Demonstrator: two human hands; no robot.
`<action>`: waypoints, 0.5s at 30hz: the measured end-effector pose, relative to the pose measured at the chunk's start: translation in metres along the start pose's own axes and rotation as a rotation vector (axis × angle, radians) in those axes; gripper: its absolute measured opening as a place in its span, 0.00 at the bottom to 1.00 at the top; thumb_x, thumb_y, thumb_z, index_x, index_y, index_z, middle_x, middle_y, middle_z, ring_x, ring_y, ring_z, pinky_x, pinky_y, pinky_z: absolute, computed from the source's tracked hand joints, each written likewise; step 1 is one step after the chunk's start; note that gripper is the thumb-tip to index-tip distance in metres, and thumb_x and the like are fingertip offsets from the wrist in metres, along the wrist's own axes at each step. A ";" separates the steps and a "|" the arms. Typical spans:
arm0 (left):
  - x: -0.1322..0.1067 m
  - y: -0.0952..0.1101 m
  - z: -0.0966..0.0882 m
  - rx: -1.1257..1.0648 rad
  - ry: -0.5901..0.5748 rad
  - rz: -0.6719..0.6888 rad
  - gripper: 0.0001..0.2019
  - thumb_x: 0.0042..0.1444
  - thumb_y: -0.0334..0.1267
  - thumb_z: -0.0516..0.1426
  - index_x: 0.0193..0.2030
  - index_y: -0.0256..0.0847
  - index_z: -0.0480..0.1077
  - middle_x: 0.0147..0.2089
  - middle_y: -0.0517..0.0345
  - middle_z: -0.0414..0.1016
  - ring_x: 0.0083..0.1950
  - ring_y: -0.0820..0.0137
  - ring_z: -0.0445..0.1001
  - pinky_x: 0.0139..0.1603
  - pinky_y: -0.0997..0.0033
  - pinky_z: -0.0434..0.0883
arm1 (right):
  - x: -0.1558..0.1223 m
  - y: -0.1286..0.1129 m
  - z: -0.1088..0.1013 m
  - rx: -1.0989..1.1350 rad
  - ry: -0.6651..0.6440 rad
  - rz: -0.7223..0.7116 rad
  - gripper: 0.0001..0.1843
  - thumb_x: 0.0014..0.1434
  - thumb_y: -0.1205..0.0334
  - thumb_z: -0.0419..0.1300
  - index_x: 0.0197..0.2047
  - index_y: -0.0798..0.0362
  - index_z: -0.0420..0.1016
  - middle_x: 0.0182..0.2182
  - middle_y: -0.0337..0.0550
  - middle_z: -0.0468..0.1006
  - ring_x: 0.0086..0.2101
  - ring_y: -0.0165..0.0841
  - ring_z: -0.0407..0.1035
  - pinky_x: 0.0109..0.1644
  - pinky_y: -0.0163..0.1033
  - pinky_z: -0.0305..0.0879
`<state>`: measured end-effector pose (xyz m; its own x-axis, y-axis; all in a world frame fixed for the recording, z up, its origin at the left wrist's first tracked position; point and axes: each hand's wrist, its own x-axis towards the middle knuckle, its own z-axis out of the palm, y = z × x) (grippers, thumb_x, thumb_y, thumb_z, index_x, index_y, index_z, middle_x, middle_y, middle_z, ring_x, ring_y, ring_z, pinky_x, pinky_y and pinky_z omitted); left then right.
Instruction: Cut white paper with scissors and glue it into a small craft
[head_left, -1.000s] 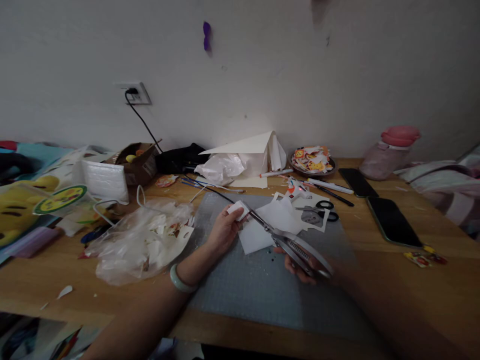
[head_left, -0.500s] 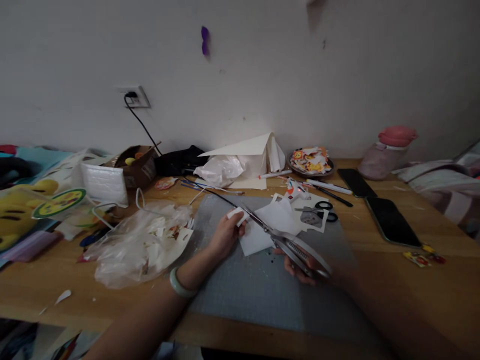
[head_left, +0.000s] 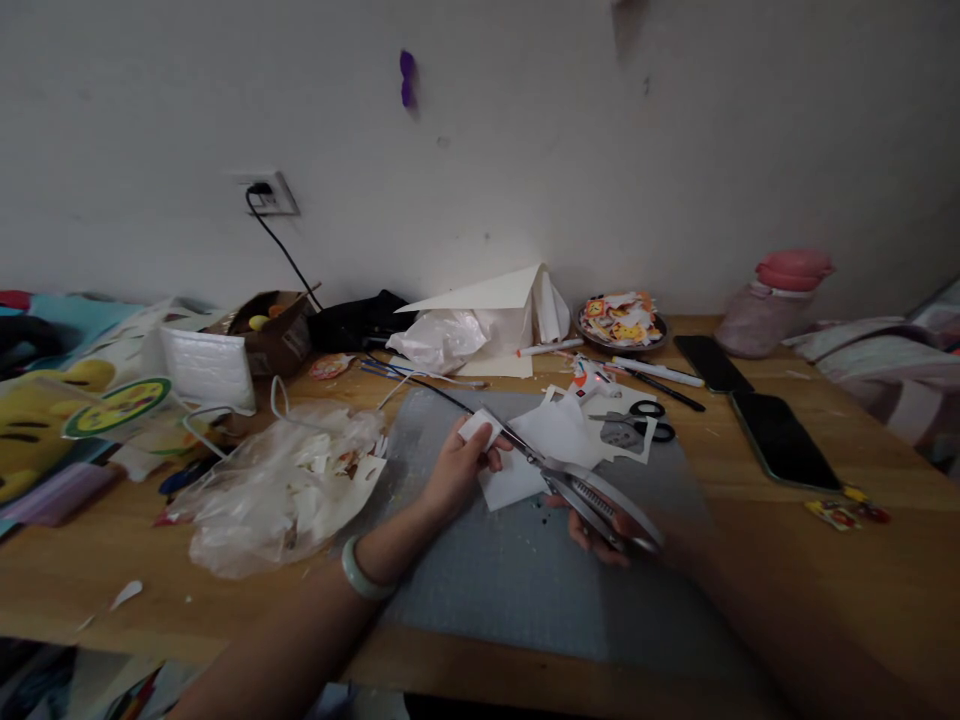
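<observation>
My left hand [head_left: 459, 468], with a pale bangle on its wrist, pinches a small piece of white paper [head_left: 480, 425]. Wrapped round the handles of large silver scissors [head_left: 559, 477] is my right hand [head_left: 596, 530]. The scissors' blades point up and left, their tips close beside the small piece; whether they touch it I cannot tell. Beneath the blades a larger white sheet [head_left: 514, 480] lies on the grey cutting mat [head_left: 510, 590]. Black-handled scissors [head_left: 637, 430] rest on the mat to the right, by a cut-out paper frame and a white-and-orange glue gun [head_left: 589, 380].
A plastic bag of scraps [head_left: 262, 500] lies left of the mat. Behind are a bowl of paper cut-outs [head_left: 621, 322], several pens and folded paper [head_left: 480, 295]. Two phones [head_left: 784, 440] and a pink-lidded bottle [head_left: 772, 305] stand right. A black cable [head_left: 285, 245] runs from the wall socket.
My left hand has turned slightly, and the small paper piece is tilted so more of its face shows beside the blade tips. The right hand and scissors have barely moved.
</observation>
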<state>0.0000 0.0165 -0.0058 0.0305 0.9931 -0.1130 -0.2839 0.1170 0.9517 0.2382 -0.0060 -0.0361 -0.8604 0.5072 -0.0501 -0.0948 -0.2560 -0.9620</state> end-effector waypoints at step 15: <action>-0.002 -0.001 0.001 0.006 -0.019 -0.006 0.14 0.49 0.47 0.58 0.31 0.42 0.60 0.28 0.61 0.74 0.21 0.76 0.64 0.26 0.76 0.61 | 0.004 0.003 -0.003 0.078 -0.048 -0.008 0.37 0.49 0.37 0.59 0.55 0.51 0.64 0.31 0.38 0.68 0.16 0.17 0.53 0.17 0.27 0.47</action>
<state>0.0014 0.0148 -0.0064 0.0506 0.9922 -0.1136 -0.2778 0.1232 0.9527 0.2361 -0.0025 -0.0395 -0.8823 0.4698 -0.0277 -0.1392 -0.3167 -0.9383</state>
